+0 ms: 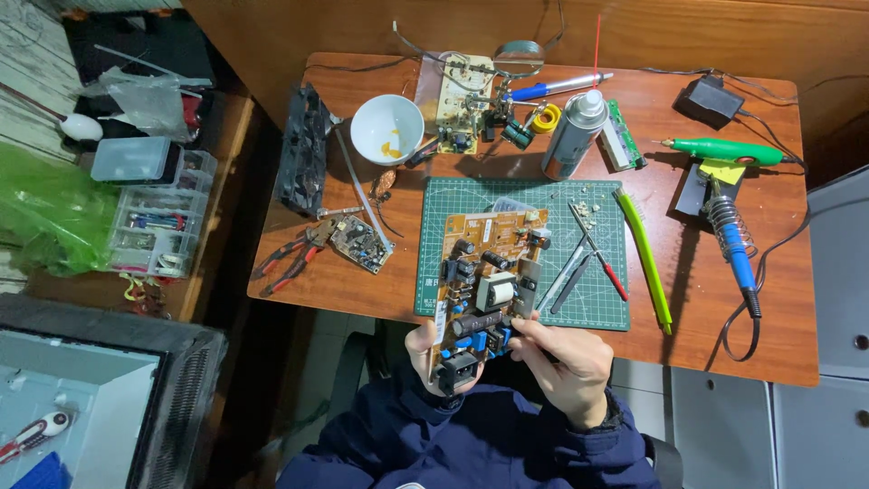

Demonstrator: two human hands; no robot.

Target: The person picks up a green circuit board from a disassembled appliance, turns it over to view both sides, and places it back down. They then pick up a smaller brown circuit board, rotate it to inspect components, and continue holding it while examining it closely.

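Most of the left hand (424, 349) is hidden behind the circuit board (487, 281), only its thumb and palm edge showing beside the board's near end. The parts on that board are too small to tell apart. Left of the board, the white tray (63, 407) is cut off by the picture's edge.

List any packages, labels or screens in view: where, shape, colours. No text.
Spray can: upright behind the green mat, silver cylinder, white cap, red straw.
Plastic bag: far left, crumpled, translucent green.
Sticky note: right side, on the iron stand, small yellow square.
Parts boxes: left shelf, clear, stacked.
No screens.
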